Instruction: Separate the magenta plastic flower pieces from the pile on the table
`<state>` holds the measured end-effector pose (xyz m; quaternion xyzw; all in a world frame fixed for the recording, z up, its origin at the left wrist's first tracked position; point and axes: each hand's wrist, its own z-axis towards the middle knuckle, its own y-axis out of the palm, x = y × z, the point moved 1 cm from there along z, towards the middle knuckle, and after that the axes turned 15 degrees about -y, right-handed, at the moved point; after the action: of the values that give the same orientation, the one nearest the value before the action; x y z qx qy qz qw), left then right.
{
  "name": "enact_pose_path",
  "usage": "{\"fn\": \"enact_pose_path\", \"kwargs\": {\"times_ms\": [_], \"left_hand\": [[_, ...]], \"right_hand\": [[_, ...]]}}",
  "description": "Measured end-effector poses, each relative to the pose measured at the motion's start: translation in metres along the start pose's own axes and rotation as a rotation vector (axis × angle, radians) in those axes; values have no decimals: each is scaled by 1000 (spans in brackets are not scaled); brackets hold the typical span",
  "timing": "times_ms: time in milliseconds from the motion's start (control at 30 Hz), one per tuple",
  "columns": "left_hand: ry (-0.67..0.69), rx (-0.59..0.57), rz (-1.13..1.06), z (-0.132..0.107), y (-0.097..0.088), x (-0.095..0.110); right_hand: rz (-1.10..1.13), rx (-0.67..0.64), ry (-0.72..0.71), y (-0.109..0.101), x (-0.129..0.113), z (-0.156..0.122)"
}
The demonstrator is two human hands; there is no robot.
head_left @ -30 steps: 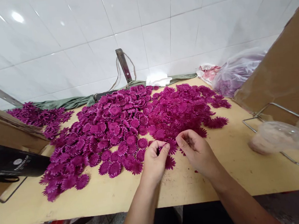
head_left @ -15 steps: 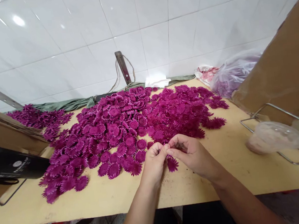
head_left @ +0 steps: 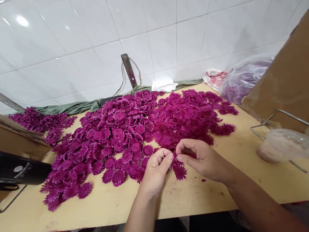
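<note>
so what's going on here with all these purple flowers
A person is at a wooden table covered by a big heap of magenta artificial flower heads. Their left hand and right hand meet at the heap's near edge, fingertips pinching one flower head between them, just above the tabletop.

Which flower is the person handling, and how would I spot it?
Start at the wooden table with its big magenta heap. At the heap's near edge, the left hand and right hand meet. The flower pinched between them is the only one in fingers, not lying loose.
</note>
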<state>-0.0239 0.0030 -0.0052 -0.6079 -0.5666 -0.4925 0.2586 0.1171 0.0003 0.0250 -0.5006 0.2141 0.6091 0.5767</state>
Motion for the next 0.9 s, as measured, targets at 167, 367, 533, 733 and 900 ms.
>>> {"fn": "enact_pose_path", "kwargs": {"times_ms": [167,367,533,733,900], "left_hand": [[104,75,-8,0,-6,10],[187,348,40,16,-22,33],[293,520,160,35,-29,41],[163,395,108,19,-40,33],[26,293,-202,0,-42,21]], "right_hand": [[-232,308,62,-29,20,16],[-547,598,70,-64,41,28],[-771,116,-102,2,11,-6],[-989,-302,-205,30,37,-28],[-1118,-223,-88,-10,78,6]]}}
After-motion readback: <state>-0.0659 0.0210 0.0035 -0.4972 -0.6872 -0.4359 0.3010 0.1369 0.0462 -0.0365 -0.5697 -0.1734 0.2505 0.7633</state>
